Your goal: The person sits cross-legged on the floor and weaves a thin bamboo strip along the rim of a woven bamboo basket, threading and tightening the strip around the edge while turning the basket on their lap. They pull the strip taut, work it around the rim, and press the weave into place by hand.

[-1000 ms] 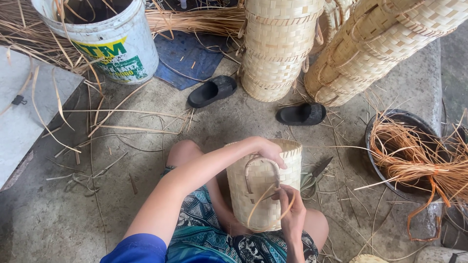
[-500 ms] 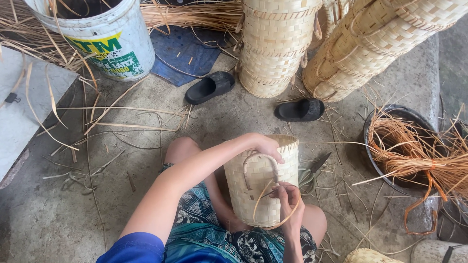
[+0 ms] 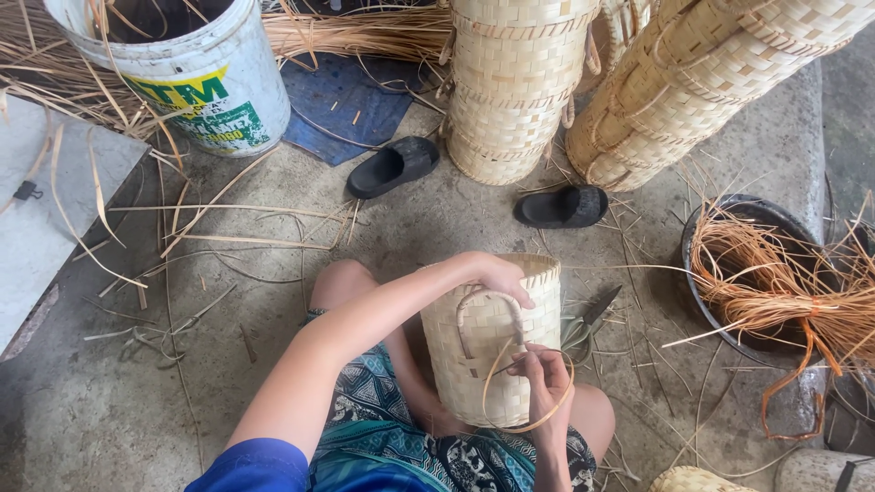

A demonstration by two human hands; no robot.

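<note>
A small pale woven bamboo basket (image 3: 492, 337) stands between the seated person's knees on the grey concrete floor (image 3: 137, 401), well clear of its edges. The left hand (image 3: 497, 273) curls closed over the basket's rim, steadying it. The right hand (image 3: 545, 378) pinches a thin tan cane strip (image 3: 510, 421) that loops beside the basket's arched handle (image 3: 488, 314). Body and handle look woven already; the binding at the handle seems unfinished, judging by the loose strip.

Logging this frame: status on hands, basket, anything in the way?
Left hand grips the basket rim. Right hand pinches a thin strip looped beside the handle. Knife lies right of the basket; nothing blocks.
</note>
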